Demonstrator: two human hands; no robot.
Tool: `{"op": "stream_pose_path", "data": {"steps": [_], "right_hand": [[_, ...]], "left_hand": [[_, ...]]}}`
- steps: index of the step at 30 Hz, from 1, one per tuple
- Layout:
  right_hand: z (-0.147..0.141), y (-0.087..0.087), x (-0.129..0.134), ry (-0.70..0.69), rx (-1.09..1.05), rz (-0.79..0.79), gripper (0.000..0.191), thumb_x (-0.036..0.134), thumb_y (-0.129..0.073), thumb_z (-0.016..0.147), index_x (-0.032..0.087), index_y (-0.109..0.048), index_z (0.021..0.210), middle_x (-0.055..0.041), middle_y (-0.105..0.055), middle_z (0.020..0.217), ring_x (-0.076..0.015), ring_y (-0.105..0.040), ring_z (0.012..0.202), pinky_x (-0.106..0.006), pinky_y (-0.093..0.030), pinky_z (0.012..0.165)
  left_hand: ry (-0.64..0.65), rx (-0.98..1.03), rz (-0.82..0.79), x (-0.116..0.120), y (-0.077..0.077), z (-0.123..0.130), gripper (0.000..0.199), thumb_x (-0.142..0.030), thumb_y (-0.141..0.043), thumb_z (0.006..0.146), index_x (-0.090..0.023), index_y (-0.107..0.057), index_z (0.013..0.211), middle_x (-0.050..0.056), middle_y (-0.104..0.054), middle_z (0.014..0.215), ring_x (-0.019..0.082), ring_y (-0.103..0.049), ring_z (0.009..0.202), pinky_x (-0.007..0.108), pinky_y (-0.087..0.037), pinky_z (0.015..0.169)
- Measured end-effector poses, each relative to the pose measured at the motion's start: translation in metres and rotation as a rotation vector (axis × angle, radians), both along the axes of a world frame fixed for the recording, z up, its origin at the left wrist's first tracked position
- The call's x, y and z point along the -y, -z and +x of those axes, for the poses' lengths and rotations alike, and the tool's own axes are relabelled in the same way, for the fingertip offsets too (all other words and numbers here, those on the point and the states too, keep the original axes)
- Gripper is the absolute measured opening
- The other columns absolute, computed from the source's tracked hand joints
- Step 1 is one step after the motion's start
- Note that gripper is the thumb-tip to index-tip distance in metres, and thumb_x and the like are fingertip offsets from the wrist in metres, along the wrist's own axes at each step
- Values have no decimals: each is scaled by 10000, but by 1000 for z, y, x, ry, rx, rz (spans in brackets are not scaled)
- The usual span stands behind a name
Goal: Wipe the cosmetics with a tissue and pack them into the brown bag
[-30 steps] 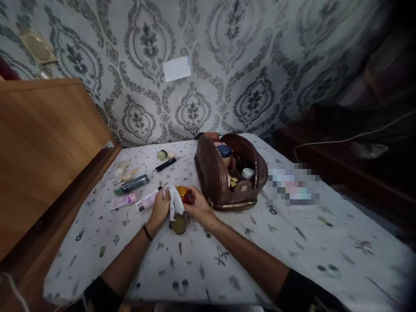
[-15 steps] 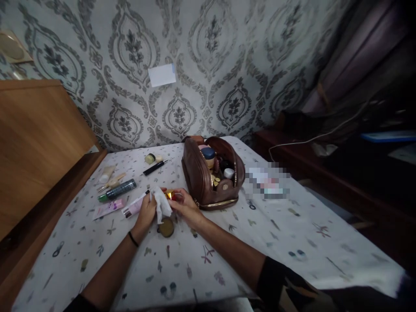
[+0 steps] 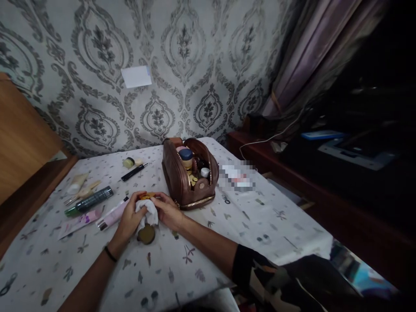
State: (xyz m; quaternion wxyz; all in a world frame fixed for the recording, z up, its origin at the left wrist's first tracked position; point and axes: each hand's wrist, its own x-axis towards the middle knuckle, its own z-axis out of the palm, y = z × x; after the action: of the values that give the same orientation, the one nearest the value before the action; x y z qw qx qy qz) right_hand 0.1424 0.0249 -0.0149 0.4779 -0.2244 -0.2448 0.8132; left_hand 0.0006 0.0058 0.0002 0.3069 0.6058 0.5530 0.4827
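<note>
Left hand [image 3: 128, 214]: fingers curled in, pinching a crumpled white cloth or tissue [image 3: 150, 211]. Right hand [image 3: 170, 212]: narrow grip, fingertips on the right side of a glossy amber-gold object [image 3: 147, 196]. The object sits between the 2 hands, behind the cloth as viewed; left fingertips appear to reach its far side. Its base and full shape are hidden.

Handling (judged): object probably light, stiff and slick on its shiny surface; whether it is breakable cannot be told. Best hold: opposed fingertips on its sides. Cloth soft and limp, likely to slide or fold; a pinch near its middle should suit.

Near field: a round, olive-brown, flat-faced disc [image 3: 147, 234] lies just on the wearer's side of the cloth; contact cannot be confirmed. A pale pink tube with a silvery end [image 3: 113, 214] lies just beside the left hand, limiting travel that way. An open brown leather-look zip bag [image 3: 175, 173] stands upright just beyond the right hand; its front corner and zip could snag knuckles.

Farther out: a dark teal cylindrical bottle with a green end [image 3: 94, 199] lies left of the tube. Table [image 3: 221, 255], under a white printed cover: front edge beneath the right forearm; widest room for moving appears rightward, short of the right edge.
</note>
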Motion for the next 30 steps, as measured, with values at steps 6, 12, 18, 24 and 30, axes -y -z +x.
{"op": "stream_pose_path", "data": {"steps": [6,12,18,24,30], "right_hand": [[0,-5,3,-10,24,-1,526,413,-930,484,188,-642,862,36,-692,786,-101,-623,695,-225,-467,638],[0,-9,5,-22,49,35,484,377,-928,504,192,-655,859,35,-673,826,-102,-628,746,-213,-483,662],[-1,-2,4,-36,70,82,449,375,-894,576,199,-669,922,23,-670,866,-98,-613,724,-206,-473,618],[1,-2,1,21,27,17,534,413,-917,526,227,-622,931,42,-678,766,-118,-611,664,-239,-486,591],[3,-3,-1,2,-6,-17,420,419,-897,563,190,-644,808,27,-692,756,-116,-601,666,-247,-483,629]], "left_hand": [[-7,5,54,1,5,-3,327,-403,-559,801,-188,-597,1045,60,-678,1017,235,-626,968,362,-477,898],[-26,41,62,1,7,-7,357,-493,-529,847,-177,-625,983,55,-691,921,218,-626,849,328,-484,808],[-72,59,52,1,3,-5,415,-556,-519,852,-173,-650,945,51,-699,893,221,-628,816,330,-492,780],[-35,113,6,2,-2,-4,385,-493,-564,829,-162,-663,998,71,-724,962,229,-654,893,340,-507,842],[13,88,-4,-1,1,-4,415,-342,-632,732,-165,-653,1107,101,-689,1157,255,-620,1094,398,-445,1009]]}}
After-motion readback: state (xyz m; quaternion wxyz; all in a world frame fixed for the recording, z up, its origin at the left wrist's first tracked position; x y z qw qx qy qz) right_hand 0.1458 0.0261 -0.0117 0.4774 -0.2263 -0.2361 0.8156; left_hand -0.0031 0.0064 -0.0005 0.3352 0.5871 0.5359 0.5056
